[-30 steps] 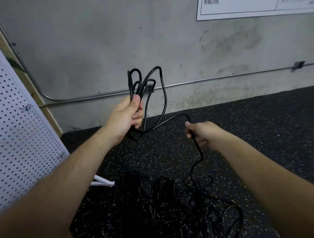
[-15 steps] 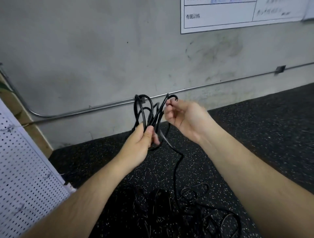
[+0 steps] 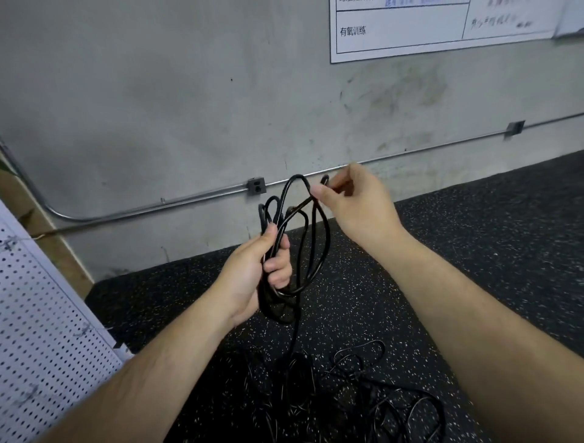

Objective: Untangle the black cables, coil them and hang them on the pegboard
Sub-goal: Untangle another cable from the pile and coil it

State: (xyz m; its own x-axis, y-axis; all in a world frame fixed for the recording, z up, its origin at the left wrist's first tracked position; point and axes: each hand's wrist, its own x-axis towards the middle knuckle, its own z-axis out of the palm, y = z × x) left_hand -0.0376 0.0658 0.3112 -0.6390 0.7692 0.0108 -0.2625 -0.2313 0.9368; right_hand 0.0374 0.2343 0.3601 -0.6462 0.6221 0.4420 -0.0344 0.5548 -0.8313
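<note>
Black cable loops gripped by left hand, right hand pinching their top, tangled cables below, pegboard at left

You can read one printed line: 有氧训练, in black characters in the left cell of the white chart on the grey wall, near the wall's upper right corner. The characters sit at the left end of that cell, just inside its ruled black border. In the cell to the right you have a line of handwriting, too scrawled to make out. Along the chart's cut-off top edge you see blue writing, blurred beyond reading.
</note>
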